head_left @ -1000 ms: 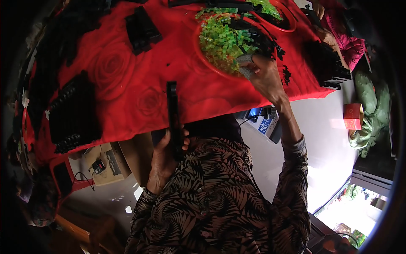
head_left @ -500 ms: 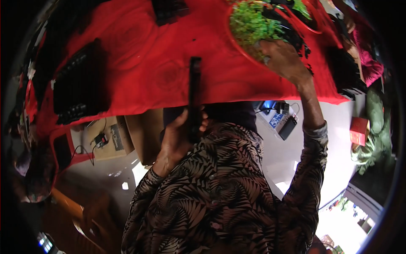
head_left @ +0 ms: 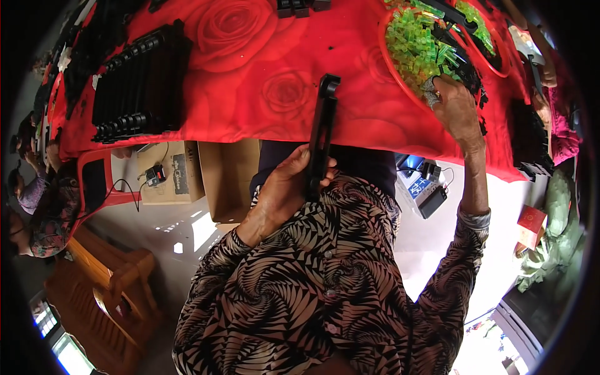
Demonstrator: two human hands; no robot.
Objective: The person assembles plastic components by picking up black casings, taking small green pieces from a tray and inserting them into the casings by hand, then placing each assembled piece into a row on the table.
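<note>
A long black plastic bar [head_left: 322,134], with a slot along its length and a bent upper end, stands nearly upright in my left hand [head_left: 284,190]. The fingers and thumb are closed round its lower part, in front of my shirt. My right hand [head_left: 456,111] reaches to the near side of a red-rimmed round tray [head_left: 390,72]. Its fingers curl down among small clear yellow-green pieces [head_left: 415,40]; what they pinch, if anything, is hidden. Something silvery grey [head_left: 430,92] sits at the fingers. Black parts [head_left: 461,67] lie beside the green pieces.
On the rose-patterned red cloth [head_left: 244,75], a stack of black bars [head_left: 139,84] lies at left. Small black blocks [head_left: 292,7] sit at the far edge. A second red tray [head_left: 500,70] stands at far right. Below are an open carton [head_left: 228,181] and wooden chair [head_left: 106,294]. Other people sit either side.
The whole view has shifted, with the table showing further right. My left hand still grips the black bar, and my right hand remains at the tray's near side, fingers curled among the pieces.
</note>
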